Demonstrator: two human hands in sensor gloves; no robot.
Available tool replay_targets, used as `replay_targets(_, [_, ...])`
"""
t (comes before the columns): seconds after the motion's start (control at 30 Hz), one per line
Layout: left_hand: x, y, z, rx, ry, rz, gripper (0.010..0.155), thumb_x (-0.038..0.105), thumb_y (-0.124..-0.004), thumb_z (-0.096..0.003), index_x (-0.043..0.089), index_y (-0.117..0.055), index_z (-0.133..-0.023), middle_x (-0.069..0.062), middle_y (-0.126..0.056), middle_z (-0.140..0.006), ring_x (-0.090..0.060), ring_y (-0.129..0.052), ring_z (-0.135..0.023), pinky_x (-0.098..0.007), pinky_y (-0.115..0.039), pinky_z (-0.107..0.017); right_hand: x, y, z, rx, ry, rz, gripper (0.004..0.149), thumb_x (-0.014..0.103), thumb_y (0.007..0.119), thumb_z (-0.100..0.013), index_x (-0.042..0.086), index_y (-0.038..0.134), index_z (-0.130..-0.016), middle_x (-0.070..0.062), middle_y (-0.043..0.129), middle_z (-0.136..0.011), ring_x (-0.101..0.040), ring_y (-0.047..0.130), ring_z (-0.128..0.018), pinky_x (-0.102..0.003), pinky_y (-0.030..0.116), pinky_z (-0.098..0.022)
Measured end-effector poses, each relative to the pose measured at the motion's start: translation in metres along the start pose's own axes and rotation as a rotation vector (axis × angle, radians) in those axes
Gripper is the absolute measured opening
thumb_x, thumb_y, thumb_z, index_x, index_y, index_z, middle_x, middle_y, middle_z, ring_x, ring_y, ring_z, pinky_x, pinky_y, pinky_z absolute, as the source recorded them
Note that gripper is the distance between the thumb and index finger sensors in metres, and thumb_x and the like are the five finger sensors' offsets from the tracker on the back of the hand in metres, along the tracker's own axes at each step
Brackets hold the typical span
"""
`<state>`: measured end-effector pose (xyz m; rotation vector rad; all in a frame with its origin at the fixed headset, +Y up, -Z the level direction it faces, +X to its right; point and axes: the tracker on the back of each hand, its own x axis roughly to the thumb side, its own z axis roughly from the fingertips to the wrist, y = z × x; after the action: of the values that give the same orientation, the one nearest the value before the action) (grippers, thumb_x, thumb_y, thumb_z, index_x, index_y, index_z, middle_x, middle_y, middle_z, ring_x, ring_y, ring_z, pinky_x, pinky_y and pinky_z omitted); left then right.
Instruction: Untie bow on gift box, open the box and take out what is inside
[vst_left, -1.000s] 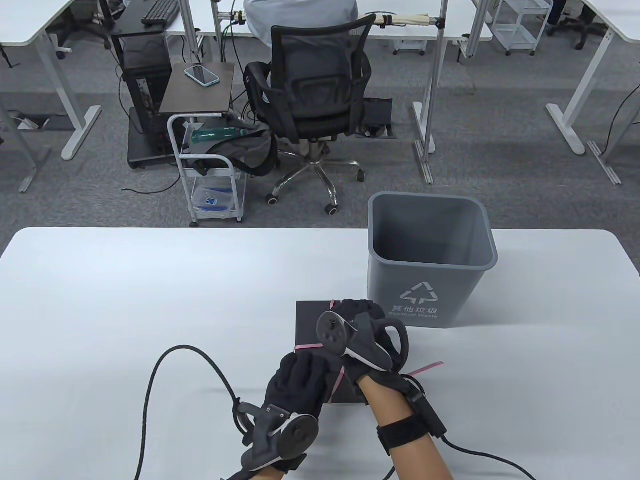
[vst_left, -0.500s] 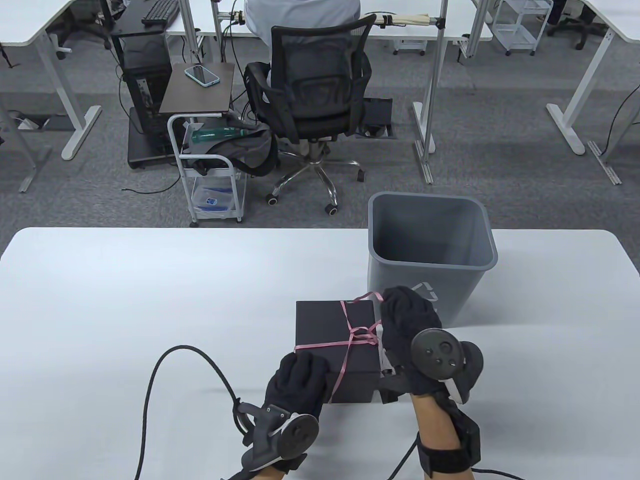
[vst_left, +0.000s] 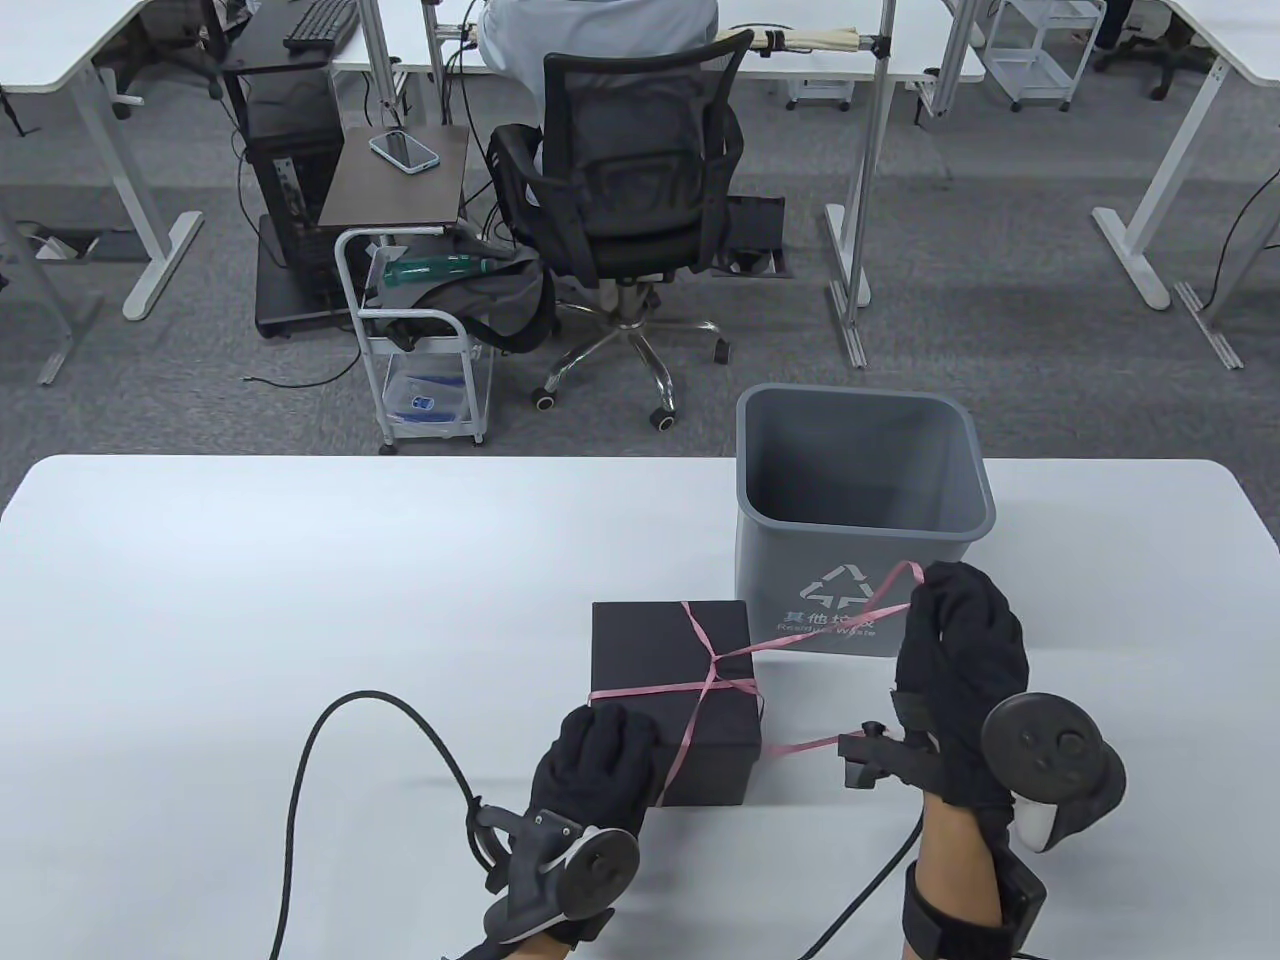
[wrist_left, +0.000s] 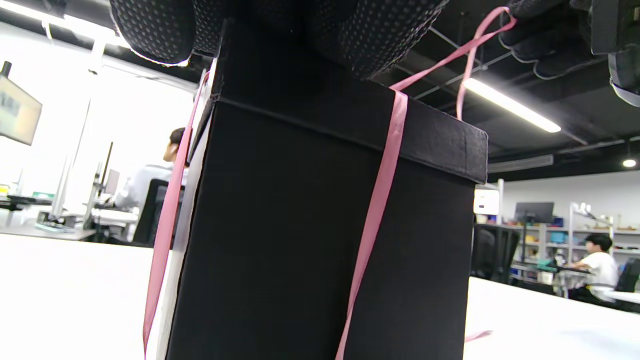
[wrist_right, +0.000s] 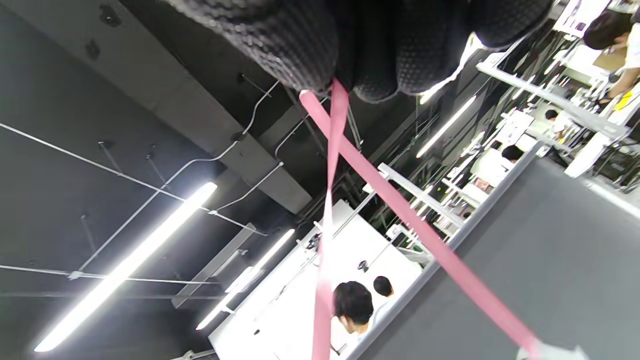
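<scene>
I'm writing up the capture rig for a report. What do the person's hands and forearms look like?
Both the left hand and the right hand wear black knit gloves with dotted-grip fingers. A dark disc-shaped tracker sits on each hand's back. Forearms are bare; black straps circle the right one, and black cables trail off.

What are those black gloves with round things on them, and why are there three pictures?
Those are a person's two hands in sensor gloves; the round things are trackers strapped on their backs. One picture looks down at the white table. The other two come from small cameras on each wrist, so they look tilted. On the table stand a black gift box and a grey bin. The left hand rests on the box's near corner, holding it down. The right hand pinches the pink ribbon and holds it out sideways. The ribbon is wrapped round the box, whose lid is on.
</scene>
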<state>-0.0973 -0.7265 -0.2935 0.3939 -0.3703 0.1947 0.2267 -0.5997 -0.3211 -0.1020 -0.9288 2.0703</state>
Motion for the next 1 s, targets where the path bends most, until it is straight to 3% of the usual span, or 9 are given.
replay_targets(0.3, [-0.001,0.000,0.000,-0.001,0.001,0.005,0.050,0.033,-0.073,-0.0640,0.016,-0.066,-0.110,-0.016,-0.063,-0.114,-0.047,-0.060,-0.101,-0.053,-0.069,-0.070,-0.007,0.029,-0.002,0.176,0.057,0.113,0.043,0.023,0.080,-0.062,0.007,0.074,-0.101,-0.022,0.069,-0.101,-0.043,0.076,-0.080,-0.063,0.059,-0.066])
replay_targets(0.5, [0.000,0.000,0.000,-0.002,0.001,0.007,0.050,0.033,-0.073,-0.0639,0.016,-0.066,-0.110,-0.017,-0.063,-0.114,-0.047,-0.059,-0.101,-0.053,-0.069,-0.070,0.023,0.057,0.010,0.321,-0.084,0.134,0.047,0.026,0.081,-0.062,0.008,0.073,-0.105,-0.023,0.067,-0.105,-0.044,0.075,-0.082,-0.063,0.058,-0.067])
replay_targets(0.67, [0.000,0.000,0.000,-0.002,0.001,0.008,0.050,0.033,-0.073,-0.0639,0.016,-0.066,-0.110,-0.017,-0.062,-0.114,-0.047,-0.059,-0.101,-0.053,-0.069,-0.070,0.039,0.097,0.024,0.538,-0.104,0.136,0.051,0.032,0.083,-0.061,0.007,0.075,-0.105,-0.023,0.067,-0.105,-0.045,0.074,-0.082,-0.064,0.057,-0.067])
replay_targets(0.8, [0.000,0.000,0.000,-0.002,0.002,0.010,0.050,0.033,-0.073,-0.0640,0.016,-0.066,-0.110,-0.017,-0.063,-0.114,-0.047,-0.060,-0.101,-0.053,-0.069,-0.070,0.046,0.133,0.037,0.655,-0.096,0.303,0.054,0.033,0.085,-0.060,0.005,0.075,-0.105,-0.024,0.066,-0.105,-0.046,0.074,-0.082,-0.064,0.057,-0.067])
replay_targets(1.0, [0.001,0.001,0.000,-0.003,0.008,0.017,0.050,0.033,-0.073,-0.0639,0.015,-0.067,-0.110,-0.017,-0.063,-0.114,-0.048,-0.060,-0.101,-0.054,-0.069,-0.070,0.050,0.161,0.046,0.735,-0.036,0.565,0.059,0.037,0.085,-0.061,0.003,0.072,-0.107,-0.026,0.062,-0.108,-0.047,0.073,-0.083,-0.066,0.056,-0.067])
